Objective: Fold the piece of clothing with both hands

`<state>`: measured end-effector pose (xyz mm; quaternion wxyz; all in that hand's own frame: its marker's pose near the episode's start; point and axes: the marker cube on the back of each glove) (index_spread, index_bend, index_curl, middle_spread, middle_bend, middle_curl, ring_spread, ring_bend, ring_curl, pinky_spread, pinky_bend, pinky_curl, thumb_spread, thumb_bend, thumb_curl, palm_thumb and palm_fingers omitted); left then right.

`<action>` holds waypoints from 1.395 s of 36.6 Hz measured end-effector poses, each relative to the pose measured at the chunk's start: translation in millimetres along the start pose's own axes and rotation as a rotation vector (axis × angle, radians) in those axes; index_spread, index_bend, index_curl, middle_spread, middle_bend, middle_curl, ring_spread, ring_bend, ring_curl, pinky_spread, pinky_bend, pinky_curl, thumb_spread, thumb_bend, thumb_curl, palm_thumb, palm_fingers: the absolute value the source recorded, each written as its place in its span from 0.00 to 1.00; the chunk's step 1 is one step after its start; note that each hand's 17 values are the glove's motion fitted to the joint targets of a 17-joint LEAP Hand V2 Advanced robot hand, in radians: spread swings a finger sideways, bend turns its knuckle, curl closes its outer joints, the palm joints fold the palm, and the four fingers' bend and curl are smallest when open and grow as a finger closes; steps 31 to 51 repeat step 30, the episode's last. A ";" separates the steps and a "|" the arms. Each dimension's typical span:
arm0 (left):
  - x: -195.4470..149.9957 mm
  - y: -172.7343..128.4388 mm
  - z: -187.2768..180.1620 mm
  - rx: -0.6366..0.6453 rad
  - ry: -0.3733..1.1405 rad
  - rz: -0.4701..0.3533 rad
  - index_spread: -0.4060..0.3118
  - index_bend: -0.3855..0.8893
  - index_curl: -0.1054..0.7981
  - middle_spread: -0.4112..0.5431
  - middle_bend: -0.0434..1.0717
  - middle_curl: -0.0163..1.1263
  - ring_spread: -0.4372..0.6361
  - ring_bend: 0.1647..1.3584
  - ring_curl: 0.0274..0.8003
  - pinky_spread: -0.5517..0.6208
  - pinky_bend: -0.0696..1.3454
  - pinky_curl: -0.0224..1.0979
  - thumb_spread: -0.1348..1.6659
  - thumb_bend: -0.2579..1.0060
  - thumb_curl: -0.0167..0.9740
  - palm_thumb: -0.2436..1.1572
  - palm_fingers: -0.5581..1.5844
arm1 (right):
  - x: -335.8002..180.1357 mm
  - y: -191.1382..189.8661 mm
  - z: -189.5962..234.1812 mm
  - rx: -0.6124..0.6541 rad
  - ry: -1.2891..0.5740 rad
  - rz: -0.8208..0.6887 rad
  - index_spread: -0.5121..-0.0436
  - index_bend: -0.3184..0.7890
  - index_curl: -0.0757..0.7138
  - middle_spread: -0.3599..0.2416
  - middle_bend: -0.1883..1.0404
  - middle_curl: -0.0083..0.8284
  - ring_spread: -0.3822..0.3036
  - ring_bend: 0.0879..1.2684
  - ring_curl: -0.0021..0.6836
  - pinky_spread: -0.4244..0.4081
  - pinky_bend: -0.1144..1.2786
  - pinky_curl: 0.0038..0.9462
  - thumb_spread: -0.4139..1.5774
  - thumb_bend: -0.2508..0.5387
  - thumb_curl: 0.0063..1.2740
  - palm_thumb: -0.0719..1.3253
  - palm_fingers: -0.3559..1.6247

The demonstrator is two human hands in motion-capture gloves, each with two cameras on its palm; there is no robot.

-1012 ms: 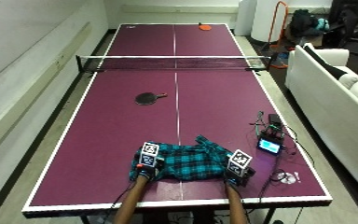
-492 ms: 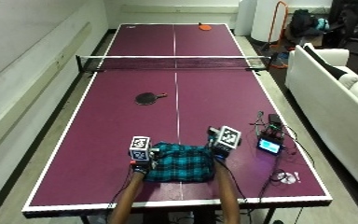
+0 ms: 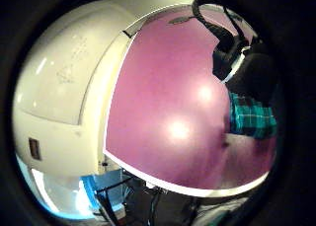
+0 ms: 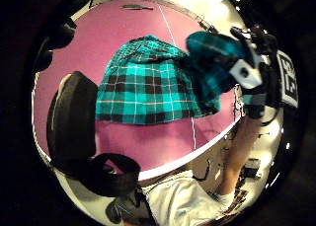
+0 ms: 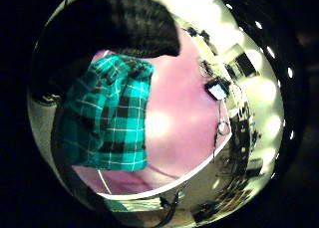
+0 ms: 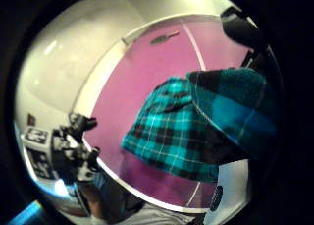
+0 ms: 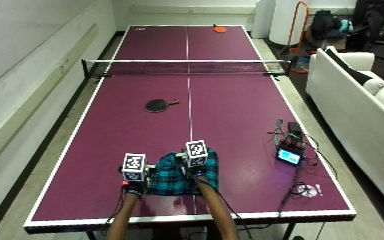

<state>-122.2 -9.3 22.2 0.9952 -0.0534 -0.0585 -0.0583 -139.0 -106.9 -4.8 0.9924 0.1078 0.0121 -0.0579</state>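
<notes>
— Where was the shirt [image 7: 176, 176]?
— Low centre of the frame, on the table [image 7: 232, 120] (near edge).
— And the hands?
— The right hand [image 7: 196, 169] pinched a lifted fold; the left hand [image 7: 135, 184] sat beside it, fingers hidden, so I couldn't tell.

Even, bright overhead room light, soft glare spots on the purple table [image 3: 163, 102] in the palm views, faint shadows, strong fisheye bending with black rims all round, near glove parts blurred, perhaps out of focus.
</notes>
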 end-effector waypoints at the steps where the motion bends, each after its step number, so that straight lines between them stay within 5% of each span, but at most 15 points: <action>1: -1.7 1.7 -2.1 0.001 -0.001 -0.002 0.58 0.31 0.22 0.33 0.36 0.37 0.34 0.56 0.48 0.45 0.51 0.43 0.90 0.27 0.19 0.35 0.49 | -8.2 9.4 -10.9 -0.023 -0.035 -0.033 0.41 0.29 0.34 0.16 0.55 0.63 0.16 0.56 0.69 0.47 0.22 0.35 0.63 0.31 0.33 0.78 0.67; 3: -3.9 3.3 -6.1 0.001 -0.001 -0.007 0.58 0.31 0.21 0.32 0.37 0.37 0.33 0.56 0.48 0.44 0.51 0.43 0.90 0.27 0.19 0.36 0.49 | -15.8 28.8 -23.0 -0.108 -0.123 -0.085 0.40 0.25 0.31 0.15 0.54 0.62 0.16 0.58 0.70 0.53 0.23 0.36 0.63 0.29 0.33 0.78 0.63; 5: -4.6 2.8 -8.8 -0.006 0.007 -0.007 0.58 0.31 0.20 0.30 0.40 0.38 0.32 0.57 0.48 0.44 0.49 0.42 0.91 0.29 0.20 0.39 0.50 | -12.1 46.6 -27.8 -0.197 -0.216 -0.118 0.41 0.32 0.32 0.19 0.38 0.57 0.19 0.48 0.66 0.60 0.33 0.41 0.64 0.27 0.32 0.76 0.48; 11: 5.6 6.8 -14.9 -0.032 0.069 0.025 0.57 0.33 0.19 0.28 0.40 0.39 0.30 0.57 0.48 0.44 0.48 0.42 0.91 0.30 0.21 0.41 0.50 | 39.3 71.9 -41.8 -0.246 -0.206 -0.125 0.40 0.39 0.33 0.26 0.32 0.52 0.26 0.41 0.60 0.66 0.38 0.40 0.69 0.29 0.30 0.74 0.47; 17: 24.4 4.5 -16.5 -0.025 0.066 0.050 0.57 0.34 0.19 0.27 0.40 0.39 0.30 0.56 0.48 0.46 0.46 0.41 0.93 0.32 0.22 0.44 0.49 | 147.3 66.9 -7.0 -0.227 0.076 0.010 0.39 0.42 0.36 0.31 0.35 0.53 0.34 0.32 0.53 0.68 0.35 0.38 0.75 0.29 0.29 0.72 0.47; 22: 48.5 1.6 -10.8 -0.041 0.101 0.096 0.55 0.35 0.20 0.27 0.40 0.39 0.31 0.55 0.47 0.47 0.44 0.41 0.94 0.33 0.22 0.45 0.49 | 191.3 77.3 -16.2 -0.211 -0.031 0.078 0.39 0.37 0.36 0.30 0.48 0.57 0.36 0.29 0.51 0.70 0.28 0.35 0.79 0.29 0.27 0.68 0.52; 30: 75.8 2.4 -3.9 -0.077 0.104 0.151 0.54 0.37 0.22 0.29 0.35 0.39 0.32 0.54 0.46 0.50 0.43 0.41 0.94 0.33 0.22 0.45 0.48 | 208.2 106.4 -40.0 -0.162 -0.117 0.147 0.39 0.40 0.38 0.34 0.46 0.56 0.39 0.29 0.52 0.71 0.26 0.35 0.82 0.29 0.26 0.65 0.52; 51: 75.8 2.4 -3.9 -0.077 0.104 0.151 0.54 0.37 0.22 0.29 0.35 0.39 0.32 0.54 0.46 0.50 0.43 0.41 0.94 0.33 0.22 0.45 0.48 | 208.2 106.4 -40.0 -0.162 -0.117 0.147 0.39 0.40 0.38 0.34 0.46 0.56 0.39 0.29 0.52 0.71 0.26 0.35 0.82 0.29 0.26 0.65 0.52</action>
